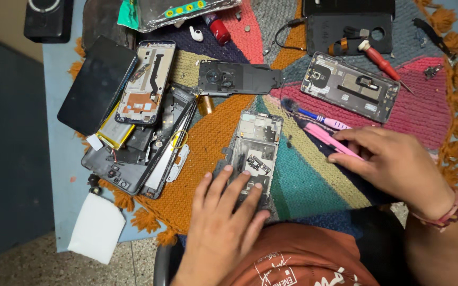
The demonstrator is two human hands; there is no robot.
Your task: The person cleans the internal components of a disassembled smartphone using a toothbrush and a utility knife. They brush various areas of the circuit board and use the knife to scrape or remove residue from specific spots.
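A striped rug [314, 185] is covering the blue tabletop [62, 175] and carrying everything. The left hand [223, 212] is lying flat, fingers spread, pressing the near end of an opened phone frame [255, 151] onto the rug. Nothing is gripped in it. The right hand [393, 164] is resting just right of the frame, its fingers closing loosely on a pink tool [327, 135] that is pointing away and to the left. Whether it is truly pinched cannot be told.

To do this well, the person would probably keep the left palm steady so the frame cannot slide, and bring the tool in low and gently, since the small exposed parts look fragile.

Left of the left hand a pile of phone parts [133, 132] is lying, with a dark screen panel [96, 85] on its far side and a white pad [96, 228] nearer. Beyond the right hand another open phone [348, 87] and a red screwdriver [380, 59] are lying. Far beyond the left hand, a shiny silver bag [160, 13] is showing a green strip with yellow dots.
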